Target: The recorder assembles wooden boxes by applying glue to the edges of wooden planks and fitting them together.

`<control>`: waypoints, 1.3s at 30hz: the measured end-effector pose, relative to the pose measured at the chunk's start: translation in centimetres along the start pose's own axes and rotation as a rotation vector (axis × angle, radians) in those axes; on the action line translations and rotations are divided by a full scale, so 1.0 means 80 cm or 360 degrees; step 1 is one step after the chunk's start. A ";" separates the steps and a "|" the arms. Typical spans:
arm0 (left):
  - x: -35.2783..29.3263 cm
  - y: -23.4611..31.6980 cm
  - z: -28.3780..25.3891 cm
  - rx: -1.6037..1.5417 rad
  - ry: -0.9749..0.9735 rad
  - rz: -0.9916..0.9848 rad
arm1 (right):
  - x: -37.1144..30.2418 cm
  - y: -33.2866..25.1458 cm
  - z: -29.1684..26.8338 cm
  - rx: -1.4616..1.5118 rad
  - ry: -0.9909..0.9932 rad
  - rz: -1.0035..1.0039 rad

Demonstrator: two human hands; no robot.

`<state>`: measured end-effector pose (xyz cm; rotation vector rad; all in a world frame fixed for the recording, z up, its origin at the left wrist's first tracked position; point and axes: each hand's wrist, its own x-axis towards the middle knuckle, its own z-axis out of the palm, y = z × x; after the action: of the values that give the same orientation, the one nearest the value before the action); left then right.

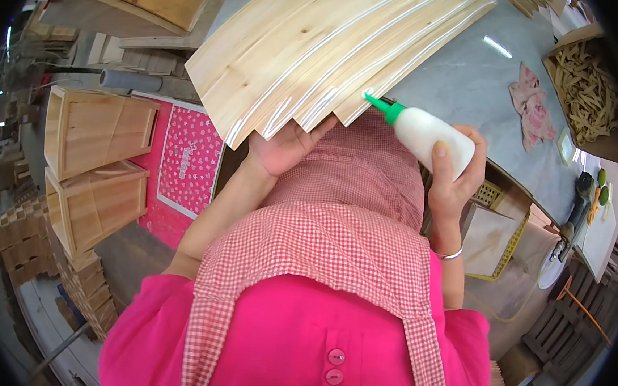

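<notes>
Head view: thin wooden boards (298, 54) slant across the near edge of the grey desk (470, 82), overlapped like steps, near ends staggered toward the person. White lines, glue by the look of it (329, 95), run lengthwise along the exposed strips.

Right hand (457, 177): closed round a white squeeze bottle (433, 139), thumb on the near side. Bottle tilted, green nozzle (385, 107) aimed down and left; tip at the near end of the rightmost strip, contact not certain.

Left hand (279, 151): palm up at the near ends, fingers partly curled and running beneath. Grip or mere support, cannot tell; fingers partly hidden.

Step in hand, my judgement: laying glue on the stepped edges, well along, since lines show on several strips. Next move seems to call for a tidy finish at the end of the bead, bottle lifted clear, boards kept steady so the overlaps do not slide or smear.

Nearby: pink cloth (531, 112) lies on the desk to the right; beyond it, a box filled with thin wood strips (585, 91). Wooden crates (100, 129) stand off to the left.
</notes>
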<state>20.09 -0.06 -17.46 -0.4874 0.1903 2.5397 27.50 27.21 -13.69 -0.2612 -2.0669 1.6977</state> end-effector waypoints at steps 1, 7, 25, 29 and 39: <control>0.000 -0.002 0.001 0.0001 0.0005 0.0006 | -0.003 -0.003 0.001 -0.0038 -0.0095 -0.0041; 0.014 -0.012 0.011 0.0110 0.0118 -0.0029 | -0.030 0.007 -0.002 0.0272 -0.0162 0.0149; 0.038 -0.019 -0.052 -0.0375 0.0355 -0.0103 | 0.092 0.188 -0.398 -0.1637 0.1487 0.0231; 0.011 0.020 -0.052 0.0442 0.0343 0.0221 | 0.121 0.185 -0.417 -0.1805 0.1222 0.0318; -0.029 0.130 -0.007 0.0739 0.0039 0.0455 | 0.099 0.043 -0.151 -0.1028 0.0457 -0.0286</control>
<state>16.49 -10.12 -16.73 -0.3227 0.8901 2.6382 25.54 41.95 -13.58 -0.4688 -2.2681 0.7945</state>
